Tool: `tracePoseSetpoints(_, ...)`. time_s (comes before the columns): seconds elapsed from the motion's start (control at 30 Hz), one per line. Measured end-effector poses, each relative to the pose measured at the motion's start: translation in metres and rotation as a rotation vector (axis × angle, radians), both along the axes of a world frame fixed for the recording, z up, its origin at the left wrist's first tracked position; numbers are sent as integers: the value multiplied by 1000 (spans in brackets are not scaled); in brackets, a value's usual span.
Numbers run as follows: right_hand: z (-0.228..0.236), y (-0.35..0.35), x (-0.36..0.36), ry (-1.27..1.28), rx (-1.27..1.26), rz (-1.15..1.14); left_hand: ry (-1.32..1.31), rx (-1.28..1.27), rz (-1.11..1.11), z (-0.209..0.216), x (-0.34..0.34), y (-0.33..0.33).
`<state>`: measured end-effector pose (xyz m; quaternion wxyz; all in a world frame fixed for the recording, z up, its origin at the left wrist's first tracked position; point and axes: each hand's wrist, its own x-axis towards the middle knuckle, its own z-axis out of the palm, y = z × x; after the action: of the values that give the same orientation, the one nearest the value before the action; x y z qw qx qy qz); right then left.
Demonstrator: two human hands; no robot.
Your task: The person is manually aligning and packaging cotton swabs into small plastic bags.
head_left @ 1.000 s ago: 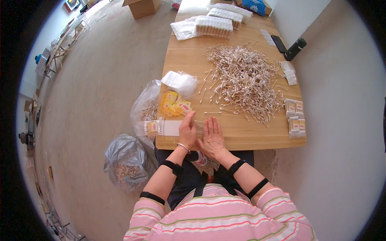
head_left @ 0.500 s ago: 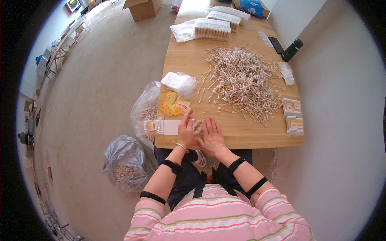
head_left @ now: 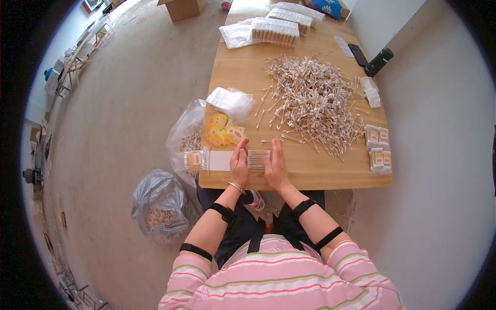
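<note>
A row of cotton swabs (head_left: 258, 159) lies side by side on the table near its front edge. My left hand (head_left: 238, 166) stands on edge at the left end of the row, its fingers stretched out together. At the right ends of the swabs is my right hand (head_left: 277, 169), upright with straight fingers, so the row sits between both palms. Left of my left hand a white strip (head_left: 219, 160) leads to a clear pack of swabs with a yellow label (head_left: 195, 160). Just beyond lie loose yellow labels (head_left: 221, 131). A big heap of loose swabs (head_left: 312, 101) covers the table's middle.
Clear plastic bags (head_left: 230, 101) lie at the left edge. Small filled packs (head_left: 380, 160) sit at the right edge, below a black bottle (head_left: 379, 62) and a phone (head_left: 356, 55). Bundled packs (head_left: 275, 31) are at the far end. A grey bag (head_left: 164, 201) stands on the floor.
My right hand has turned from lying flatter beside the swabs to standing on edge, a little further right, uncovering more of the row. My left hand has hardly moved.
</note>
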<state>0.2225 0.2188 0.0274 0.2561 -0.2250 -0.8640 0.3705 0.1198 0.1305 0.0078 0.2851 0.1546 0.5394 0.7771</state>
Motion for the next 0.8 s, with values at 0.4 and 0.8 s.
tracePoseSetpoints(0.4,0,-7,-2,-51,105,36,96,-40,3,-2,4,-1)
tracePoseSetpoints(0.8,3,-27,2,-516,447,137,97,-68,7,4,5,-5)
